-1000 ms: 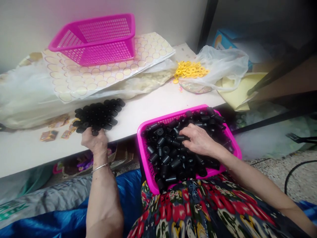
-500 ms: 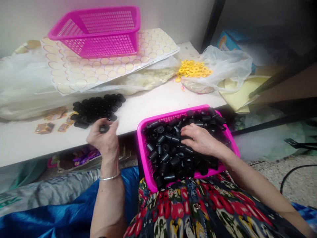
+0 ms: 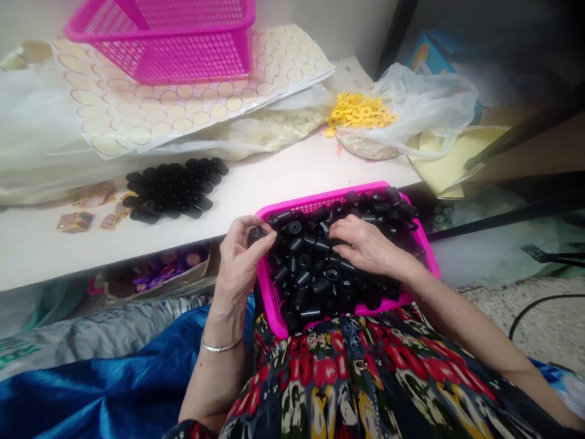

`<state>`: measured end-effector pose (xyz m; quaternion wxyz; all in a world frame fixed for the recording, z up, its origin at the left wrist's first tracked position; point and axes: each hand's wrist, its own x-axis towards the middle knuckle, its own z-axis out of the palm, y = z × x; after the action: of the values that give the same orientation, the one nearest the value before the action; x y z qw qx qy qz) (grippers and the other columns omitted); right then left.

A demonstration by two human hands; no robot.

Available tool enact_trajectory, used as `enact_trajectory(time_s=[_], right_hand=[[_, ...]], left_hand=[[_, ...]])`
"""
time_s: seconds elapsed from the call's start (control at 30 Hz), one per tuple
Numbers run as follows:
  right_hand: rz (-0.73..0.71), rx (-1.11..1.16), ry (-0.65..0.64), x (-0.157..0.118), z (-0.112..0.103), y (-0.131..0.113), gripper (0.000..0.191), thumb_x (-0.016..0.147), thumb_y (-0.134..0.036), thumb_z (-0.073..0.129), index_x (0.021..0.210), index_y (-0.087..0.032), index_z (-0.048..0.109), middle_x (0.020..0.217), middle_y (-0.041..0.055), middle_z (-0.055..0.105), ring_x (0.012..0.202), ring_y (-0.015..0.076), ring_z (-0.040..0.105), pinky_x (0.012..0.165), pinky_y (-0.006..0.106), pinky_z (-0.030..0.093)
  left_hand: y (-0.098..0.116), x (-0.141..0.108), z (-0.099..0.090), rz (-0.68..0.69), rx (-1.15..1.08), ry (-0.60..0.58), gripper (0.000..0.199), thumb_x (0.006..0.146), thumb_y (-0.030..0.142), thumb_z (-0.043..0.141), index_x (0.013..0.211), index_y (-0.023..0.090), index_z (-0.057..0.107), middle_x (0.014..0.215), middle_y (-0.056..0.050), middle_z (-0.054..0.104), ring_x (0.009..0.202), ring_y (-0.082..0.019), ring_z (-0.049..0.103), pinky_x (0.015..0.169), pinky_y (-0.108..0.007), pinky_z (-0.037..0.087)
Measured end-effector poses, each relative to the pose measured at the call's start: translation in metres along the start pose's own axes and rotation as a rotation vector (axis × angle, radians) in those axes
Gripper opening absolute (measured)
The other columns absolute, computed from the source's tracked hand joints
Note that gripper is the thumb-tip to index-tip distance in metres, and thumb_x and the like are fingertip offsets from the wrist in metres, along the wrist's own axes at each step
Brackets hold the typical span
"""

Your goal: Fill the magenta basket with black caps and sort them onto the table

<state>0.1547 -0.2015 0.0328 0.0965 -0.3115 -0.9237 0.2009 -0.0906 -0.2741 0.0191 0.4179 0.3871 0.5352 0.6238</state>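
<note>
My left hand (image 3: 242,253) is closed around a black plastic cylinder (image 3: 257,233), at the left edge of a pink basket (image 3: 269,299). The basket rests against my lap and the table edge, full of short, hollow black plastic cylinders (image 3: 304,280). Over this heap lies my right hand (image 3: 365,247), thumb and fingers apart, fingertips touching the pieces; whether one is between them is hard to see. On the white table to the left, several black cylinders (image 3: 171,189) lie packed side by side in rows.
An empty-looking pink basket (image 3: 192,58) stands on sheets of round stickers (image 3: 201,116) at the back. Yellow rings (image 3: 361,111) lie beside a clear plastic bag (image 3: 425,110). Small orange-brown packets (image 3: 75,222) sit at left. Below the table is a box with purple items (image 3: 158,274).
My left hand has moved right, from the rows of cylinders to the basket's left edge, still holding a black cylinder. My right hand stays in the heap. The view has tilted slightly down.
</note>
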Motion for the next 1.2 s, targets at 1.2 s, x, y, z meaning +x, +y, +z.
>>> enact_trajectory(time_s=[1.2], right_hand=[[-0.256,0.254,0.535,-0.015,0.006,0.028,0.022,0.08,-0.027,0.069,0.098,-0.016,0.065,0.103,0.0128,0.07,0.1,0.0244,0.063,0.087,0.044,0.053]], left_hand=[[-0.021,-0.05,0.044,0.236,0.557,-0.316,0.024,0.064,0.024,0.081,0.084,0.017,0.069,0.074,0.0,0.065,0.067,-0.013,0.059,0.063,-0.025,0.048]])
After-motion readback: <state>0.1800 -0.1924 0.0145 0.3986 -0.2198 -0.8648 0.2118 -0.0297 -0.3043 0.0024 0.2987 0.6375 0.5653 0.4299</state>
